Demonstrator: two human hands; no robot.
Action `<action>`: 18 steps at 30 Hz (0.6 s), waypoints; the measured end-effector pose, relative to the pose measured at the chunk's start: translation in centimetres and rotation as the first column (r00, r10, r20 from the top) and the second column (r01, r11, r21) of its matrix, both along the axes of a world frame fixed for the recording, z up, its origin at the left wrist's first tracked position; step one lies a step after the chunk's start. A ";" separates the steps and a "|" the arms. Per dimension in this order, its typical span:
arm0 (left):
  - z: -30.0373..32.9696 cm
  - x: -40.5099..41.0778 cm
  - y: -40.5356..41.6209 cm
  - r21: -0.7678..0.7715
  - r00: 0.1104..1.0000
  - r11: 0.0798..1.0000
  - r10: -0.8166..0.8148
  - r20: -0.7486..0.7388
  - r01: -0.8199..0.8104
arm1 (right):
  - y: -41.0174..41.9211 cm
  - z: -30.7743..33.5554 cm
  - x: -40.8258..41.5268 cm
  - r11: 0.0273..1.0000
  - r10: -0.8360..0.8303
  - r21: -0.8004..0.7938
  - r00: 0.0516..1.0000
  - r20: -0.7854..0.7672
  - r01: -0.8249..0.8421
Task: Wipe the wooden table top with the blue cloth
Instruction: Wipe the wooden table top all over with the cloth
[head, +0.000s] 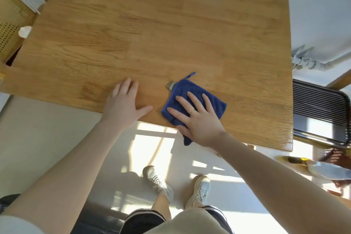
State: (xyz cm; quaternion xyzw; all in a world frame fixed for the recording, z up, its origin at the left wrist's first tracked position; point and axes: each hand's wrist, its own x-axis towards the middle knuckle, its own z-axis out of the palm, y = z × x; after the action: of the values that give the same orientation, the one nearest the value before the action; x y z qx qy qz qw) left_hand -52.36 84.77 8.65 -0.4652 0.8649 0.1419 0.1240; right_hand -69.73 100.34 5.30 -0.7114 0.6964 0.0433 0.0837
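Note:
A folded blue cloth (191,91) with a grey tag lies flat on the wooden table top (152,34), near the table's front edge; one corner hangs over that edge. My right hand (197,119) presses flat on the cloth with fingers spread, the thumb curled at the cloth's overhanging part. My left hand (123,104) rests palm down on the bare wood to the left of the cloth, fingers apart, holding nothing.
A woven-front cabinet (11,24) stands at the left edge of the table. A black slatted chair (319,108) sits at the right. A plate (326,171) lies lower right. My feet stand on the pale floor (47,138) below the front edge.

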 end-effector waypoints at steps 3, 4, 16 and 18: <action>-0.3 1.2 -1.9 -0.095 0.997 0.993 0.075 0.027 -0.072 | -4.1 0.3 -1.8 0.999 -0.030 0.013 0.997 0.069 0.029; -0.5 1.7 -2.4 -0.125 0.993 0.986 0.112 0.032 -0.107 | -5.7 0.3 -2.3 0.992 -0.121 0.027 0.990 0.078 0.119; -2.1 3.2 -4.3 -0.030 0.943 0.942 0.333 -0.020 -0.333 | -6.1 -0.5 4.2 1.000 0.007 0.020 0.999 0.038 -0.008; -2.3 3.2 -4.5 -0.028 0.945 0.945 0.325 -0.043 -0.327 | -8.8 -0.1 2.7 0.999 -0.022 0.030 0.998 0.057 0.020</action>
State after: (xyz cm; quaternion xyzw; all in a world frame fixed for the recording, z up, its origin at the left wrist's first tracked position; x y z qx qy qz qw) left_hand -49.18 80.31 6.38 -0.6010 0.7807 0.1543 0.0742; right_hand -67.07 91.56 5.18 -0.7038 0.7004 0.0320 0.1144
